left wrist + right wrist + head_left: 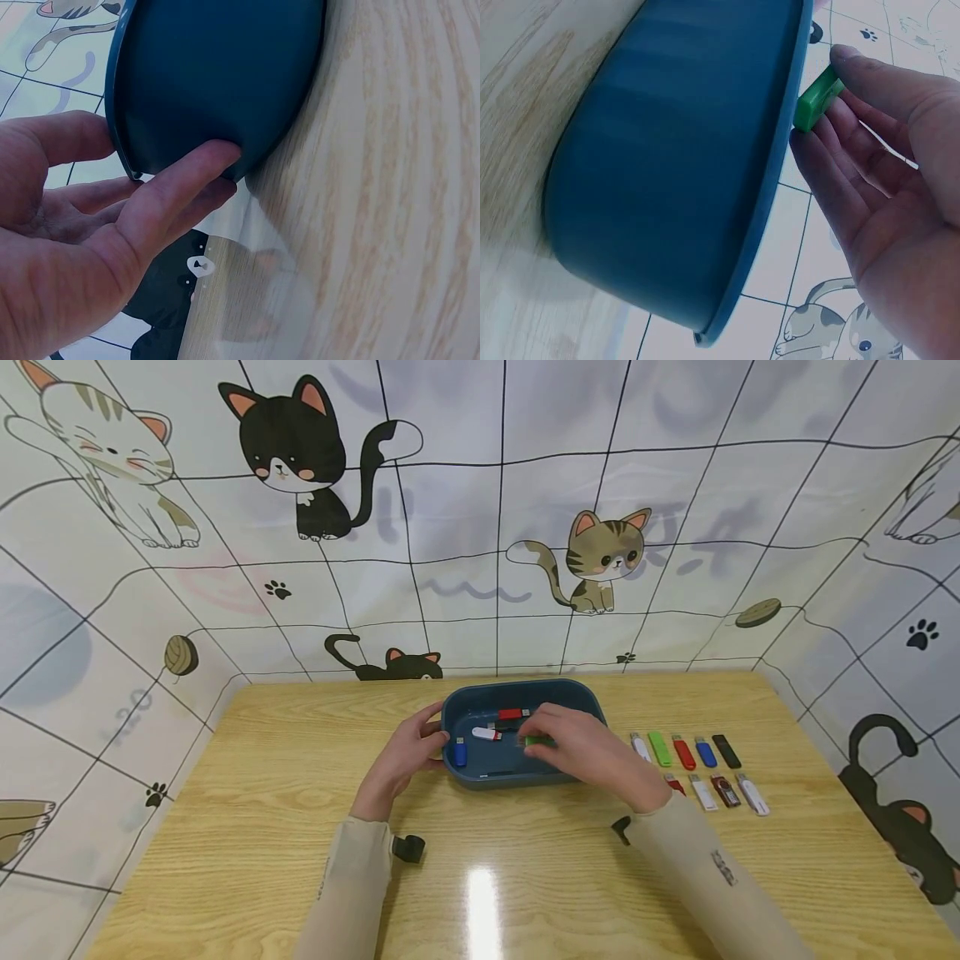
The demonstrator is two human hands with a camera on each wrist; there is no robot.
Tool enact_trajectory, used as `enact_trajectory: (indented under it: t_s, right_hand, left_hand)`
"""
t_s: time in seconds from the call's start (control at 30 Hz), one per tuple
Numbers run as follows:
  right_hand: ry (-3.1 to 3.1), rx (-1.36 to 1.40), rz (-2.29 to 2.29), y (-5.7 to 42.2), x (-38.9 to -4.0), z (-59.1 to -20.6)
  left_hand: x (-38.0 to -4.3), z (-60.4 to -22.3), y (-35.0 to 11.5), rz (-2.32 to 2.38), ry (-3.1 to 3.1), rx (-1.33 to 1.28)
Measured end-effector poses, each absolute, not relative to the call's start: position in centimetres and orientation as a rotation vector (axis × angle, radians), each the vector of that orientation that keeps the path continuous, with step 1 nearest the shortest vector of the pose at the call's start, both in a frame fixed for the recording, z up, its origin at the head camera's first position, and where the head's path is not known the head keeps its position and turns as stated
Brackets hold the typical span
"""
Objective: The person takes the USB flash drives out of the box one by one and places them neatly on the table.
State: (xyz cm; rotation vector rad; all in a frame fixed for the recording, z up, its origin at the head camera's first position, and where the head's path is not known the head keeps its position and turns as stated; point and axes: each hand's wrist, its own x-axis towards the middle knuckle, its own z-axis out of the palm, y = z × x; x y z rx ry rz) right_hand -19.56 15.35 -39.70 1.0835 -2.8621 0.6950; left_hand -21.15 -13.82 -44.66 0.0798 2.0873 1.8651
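From where I stand, the person's two hands work apart at a dark blue plastic tray [480,697], which sits on the wood-grain counter [300,793] near its back edge. The left hand [406,745] grips the tray's left end, its fingers against rim and outer wall. The right hand [573,743] pinches a green USB flash drive [817,101] between thumb and fingertips, over the right half of the tray. Four more lie inside, left of that hand: a red flash drive [512,714] at the back, a dark flash drive [503,725] just in front of it, a white flash drive with a red end [486,734], and a blue flash drive [460,752] near the left wall. To the tray's right, others lie side by side in two rows. The back row runs white, lime green, red, blue and black; the front row shows red, white, brownish red and white, its red one partly hidden by the right wrist. Behind the counter hangs a pale backdrop [450,527] printed with cats and wavy grid lines.
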Motion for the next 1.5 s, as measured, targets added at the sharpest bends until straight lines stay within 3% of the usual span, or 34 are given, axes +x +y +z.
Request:
enact_trajectory:
  t_s: [0.7,1.5]
  right_hand:
    - [-2.836,0.952,0.806,19.2,-18.8,-40.0]
    - [-2.810,0.556,0.967,22.6,-16.5,-40.3]
  left_hand:
    - [-21.2,-44.7,-13.9,1.877,2.066,0.100]
    - [-21.2,-44.8,-13.8,1.865,2.085,0.069]
